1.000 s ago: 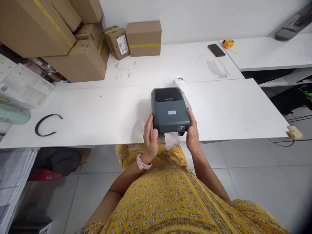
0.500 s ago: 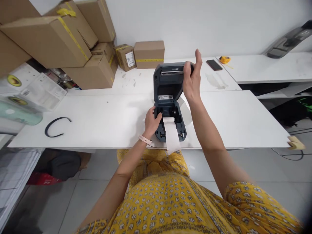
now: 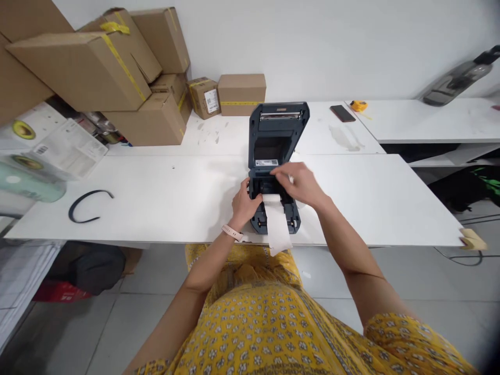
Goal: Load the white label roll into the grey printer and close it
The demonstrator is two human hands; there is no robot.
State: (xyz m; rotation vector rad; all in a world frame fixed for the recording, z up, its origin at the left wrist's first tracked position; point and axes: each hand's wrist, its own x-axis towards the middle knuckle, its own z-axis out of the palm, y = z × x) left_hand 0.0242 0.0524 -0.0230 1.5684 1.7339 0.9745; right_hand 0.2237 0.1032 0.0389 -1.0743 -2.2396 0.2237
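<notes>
A label printer [image 3: 257,176] sits at the front edge of a white worktop [image 3: 351,203], its lid [image 3: 273,134] tilted back and untouched by either hand, a white paper roll [image 3: 271,198] in its bay. A person's left hand [image 3: 245,204] straddles the printer's left wall, fingers outside, thumb inside at the near end of the roll; whether it is clamped on the wall cannot be told. The right hand [image 3: 300,182] reaches across the bay's right side, forefinger stretched toward the hinge, thumb apart from it, nothing visible between the two. The raised lid looks the chief hazard: a knock to the printer could bring it down on fingers working below. The paper strip [image 3: 278,229] runs from the roll out over the printer's front and past the worktop's edge, just above the person's yellow dress [image 3: 253,307]; a brush of cloth or forearm could snag it, tearing the paper or dragging the roll out of line. Pressure from the left thumb might likewise skew the roll. With so little worktop in front, a hard pull toward the body could tip the printer off the edge. A phone [image 3: 342,113] and a tape measure [image 3: 358,105] lie well apart, behind.
</notes>
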